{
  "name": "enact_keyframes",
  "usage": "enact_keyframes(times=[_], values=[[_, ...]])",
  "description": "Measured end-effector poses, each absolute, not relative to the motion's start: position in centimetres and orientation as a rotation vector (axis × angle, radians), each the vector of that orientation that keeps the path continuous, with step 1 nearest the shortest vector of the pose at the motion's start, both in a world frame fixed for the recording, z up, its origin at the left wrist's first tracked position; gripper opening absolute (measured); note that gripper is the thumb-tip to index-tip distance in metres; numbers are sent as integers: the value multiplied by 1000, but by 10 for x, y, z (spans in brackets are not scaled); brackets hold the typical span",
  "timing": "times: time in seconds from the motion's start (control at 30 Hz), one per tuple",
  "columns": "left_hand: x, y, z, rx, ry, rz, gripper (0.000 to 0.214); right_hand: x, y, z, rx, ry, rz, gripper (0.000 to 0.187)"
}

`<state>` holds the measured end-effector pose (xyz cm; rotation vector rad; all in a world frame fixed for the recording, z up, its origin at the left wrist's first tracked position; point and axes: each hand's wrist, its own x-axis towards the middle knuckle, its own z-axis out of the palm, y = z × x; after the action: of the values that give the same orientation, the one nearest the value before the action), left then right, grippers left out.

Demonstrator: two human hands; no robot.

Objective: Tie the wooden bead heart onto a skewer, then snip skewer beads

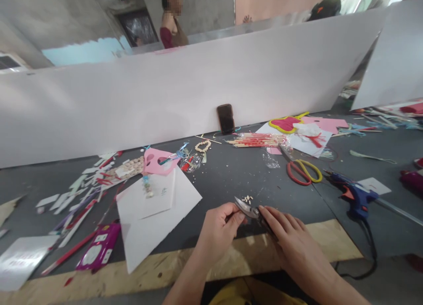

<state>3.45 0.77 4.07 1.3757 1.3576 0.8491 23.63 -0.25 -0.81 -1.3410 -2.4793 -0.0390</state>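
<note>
My right hand [297,248] grips the dark handles of a pair of metal snips [247,209] low on the grey work table [218,181]. My left hand [218,230] sits just to the left, its fingers closed against the snips' steel jaws. Anything small between those fingers is hidden. A little scatter of pale wooden bits [247,200] lies on the table just beyond the jaw tips. Both hands are near the table's front edge, over a strip of bare plywood [264,245].
Craft items surround my hands: a white card [155,217], pink foam mask [160,162], bundled sticks [256,140], red-and-yellow scissors [304,172] and a blue hot glue gun [355,192] with its black cord. A phone [226,119] leans on a white partition [198,89]. A person [172,30] stands beyond it.
</note>
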Motion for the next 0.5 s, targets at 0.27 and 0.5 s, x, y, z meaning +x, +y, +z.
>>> enact_keyframes(times=[0.27, 0.5], values=[[36, 9, 36, 1258, 1302, 847, 24, 241, -1, -13, -1343, -2452, 167, 74], [37, 10, 32, 1225, 1258, 851, 23, 242, 0, -13, -1323, -2417, 214, 74]])
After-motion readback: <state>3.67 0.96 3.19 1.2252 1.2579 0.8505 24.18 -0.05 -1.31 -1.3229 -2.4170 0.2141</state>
